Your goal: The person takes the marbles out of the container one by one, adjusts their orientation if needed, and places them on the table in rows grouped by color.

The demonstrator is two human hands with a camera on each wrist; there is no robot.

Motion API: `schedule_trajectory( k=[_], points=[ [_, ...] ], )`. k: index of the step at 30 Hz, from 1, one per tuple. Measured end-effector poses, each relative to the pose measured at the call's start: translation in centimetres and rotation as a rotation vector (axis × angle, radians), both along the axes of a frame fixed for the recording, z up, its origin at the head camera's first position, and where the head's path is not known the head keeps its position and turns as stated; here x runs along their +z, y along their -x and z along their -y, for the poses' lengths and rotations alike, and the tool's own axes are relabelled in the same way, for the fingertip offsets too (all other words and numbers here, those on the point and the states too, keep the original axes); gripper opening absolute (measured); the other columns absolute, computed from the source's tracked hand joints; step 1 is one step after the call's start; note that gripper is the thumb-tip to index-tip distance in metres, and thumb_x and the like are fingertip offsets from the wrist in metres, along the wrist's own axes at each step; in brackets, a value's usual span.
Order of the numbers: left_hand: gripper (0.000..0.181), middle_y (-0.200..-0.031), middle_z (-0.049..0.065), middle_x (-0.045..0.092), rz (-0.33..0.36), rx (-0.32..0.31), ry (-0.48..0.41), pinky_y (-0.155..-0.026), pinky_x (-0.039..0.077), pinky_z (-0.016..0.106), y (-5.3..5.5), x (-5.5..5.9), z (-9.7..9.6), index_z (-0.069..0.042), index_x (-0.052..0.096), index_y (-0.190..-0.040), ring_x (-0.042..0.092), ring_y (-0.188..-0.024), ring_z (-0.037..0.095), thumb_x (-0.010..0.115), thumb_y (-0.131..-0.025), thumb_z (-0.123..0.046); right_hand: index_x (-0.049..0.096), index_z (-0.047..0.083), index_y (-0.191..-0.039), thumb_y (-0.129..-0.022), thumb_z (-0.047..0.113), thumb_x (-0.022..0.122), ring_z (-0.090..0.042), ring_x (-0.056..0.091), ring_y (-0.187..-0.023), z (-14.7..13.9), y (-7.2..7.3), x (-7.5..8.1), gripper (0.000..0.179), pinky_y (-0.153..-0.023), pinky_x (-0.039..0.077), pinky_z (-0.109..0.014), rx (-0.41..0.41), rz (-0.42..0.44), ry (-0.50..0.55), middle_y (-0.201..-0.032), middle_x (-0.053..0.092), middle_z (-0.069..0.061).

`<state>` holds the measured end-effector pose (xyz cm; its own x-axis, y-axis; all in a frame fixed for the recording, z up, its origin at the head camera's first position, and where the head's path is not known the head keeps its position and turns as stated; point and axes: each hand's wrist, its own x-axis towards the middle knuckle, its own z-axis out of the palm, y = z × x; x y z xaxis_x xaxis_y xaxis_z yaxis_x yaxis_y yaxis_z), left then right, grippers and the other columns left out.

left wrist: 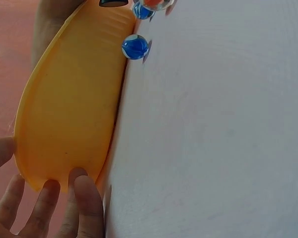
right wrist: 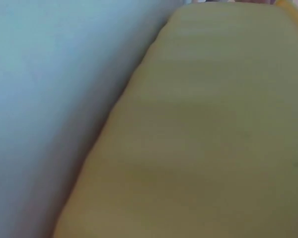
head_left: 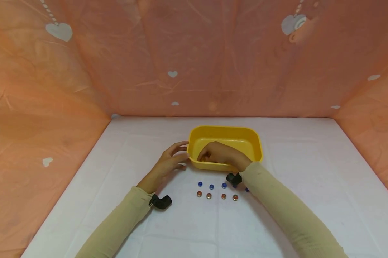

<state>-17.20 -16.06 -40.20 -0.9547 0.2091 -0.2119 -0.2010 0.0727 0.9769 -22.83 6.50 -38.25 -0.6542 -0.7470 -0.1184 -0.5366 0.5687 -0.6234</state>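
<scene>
A yellow plastic basin point(head_left: 226, 167) stands on the white-covered table. My left hand point(head_left: 168, 163) is at its left end, with fingers point(left wrist: 42, 203) spread against the outer wall and the thumb up by the rim. Over the front rim reaches my right hand point(head_left: 221, 153), bent down inside the basin near its left front corner. Its fingertips are hidden, so I cannot tell what they hold. In front of the basin lies a row of blue marbles point(head_left: 211, 186), with a row of orange-brown marbles point(head_left: 209, 195) nearer me. The right sleeve overlaps the blue row's right end.
The basin's close outer wall point(right wrist: 188, 124) fills most of the right wrist view. Black wrist cameras point(head_left: 161, 202) hang under both cuffs, the right one right over the blue row. A pink-orange sheet point(head_left: 213, 64) with white hearts encloses the table's back and sides.
</scene>
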Motion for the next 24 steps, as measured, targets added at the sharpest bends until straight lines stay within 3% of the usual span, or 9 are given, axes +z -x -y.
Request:
schedule_trajectory(
  k=[5,9,15,24],
  points=[
    [0.052,-0.147,0.008,0.048,0.009,0.005,0.004,-0.076,0.059,0.028,0.0,0.0,-0.1,-0.024,0.050,-0.144,0.066,-0.097,0.016,0.066,-0.095,-0.017,0.079,0.023,-0.102,-0.092,0.024,0.073,-0.013,0.057,-0.082,-0.7,0.0,0.2,0.012,-0.074,0.049,-0.025,-0.076,-0.028,0.019,-0.090,0.071,0.009],
    [0.052,-0.147,0.008,0.048,0.005,-0.001,0.007,-0.075,0.059,0.029,0.2,-0.1,-0.2,-0.024,0.049,-0.145,0.066,-0.097,0.016,0.065,-0.096,-0.016,0.079,0.025,-0.100,-0.089,0.031,0.076,-0.015,0.056,-0.080,-1.3,-0.1,0.5,0.014,-0.071,0.048,-0.027,-0.140,-0.027,0.049,-0.085,0.066,0.006],
    [0.054,-0.148,0.011,0.046,-0.012,-0.008,0.006,-0.073,0.059,0.028,0.3,-0.1,-0.3,-0.022,0.047,-0.146,0.066,-0.096,0.014,0.064,-0.096,-0.014,0.079,0.022,-0.101,-0.087,0.031,0.077,-0.016,0.052,-0.075,-2.7,-0.8,1.2,0.017,-0.067,0.044,-0.027,-0.178,-0.104,0.084,-0.079,0.060,0.002],
    [0.051,-0.146,0.006,0.048,0.013,0.015,0.018,-0.077,0.060,0.029,0.4,-0.1,-0.8,-0.028,0.050,-0.143,0.065,-0.100,0.018,0.067,-0.095,-0.018,0.079,0.016,-0.103,-0.083,0.026,0.081,-0.014,0.050,-0.072,-6.3,-3.5,2.0,0.022,-0.064,0.042,-0.024,-0.247,-0.205,0.199,-0.080,0.063,0.005]
  ],
)
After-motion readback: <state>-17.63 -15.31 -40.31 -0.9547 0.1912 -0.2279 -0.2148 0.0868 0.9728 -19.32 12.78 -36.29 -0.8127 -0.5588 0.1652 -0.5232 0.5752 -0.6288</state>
